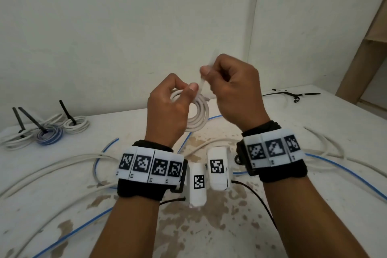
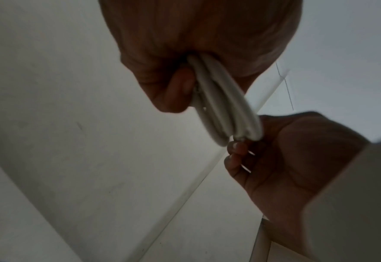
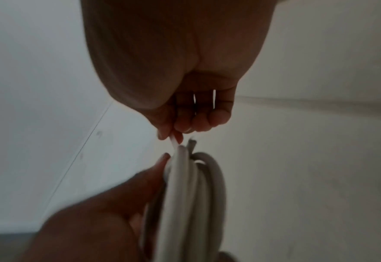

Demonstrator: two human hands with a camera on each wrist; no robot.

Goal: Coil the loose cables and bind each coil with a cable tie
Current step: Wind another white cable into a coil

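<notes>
Above the middle of the bench (image 1: 272,205), the left hand (image 1: 167,109) holds a white coil (image 1: 199,117) up in the air, with its fingers (image 2: 176,92) curled tight round one side of the loops. The right hand (image 1: 234,92) pinches a pale cable tie (image 1: 206,77) between thumb and fingers (image 3: 178,124), right at the top of the coil.

It looks like the tie is being pulled snug. To do this well, the left hand should keep the loops pressed together so none slips out. The right hand should pull the tail straight away from the coil, slowly, until the band hugs all the loops.

Near the far left corner of the bench lie three tied coils (image 1: 50,132) with black ties sticking up. Loose white and blue cables (image 1: 62,165) lie spread over the bench, so more work seems left.
</notes>
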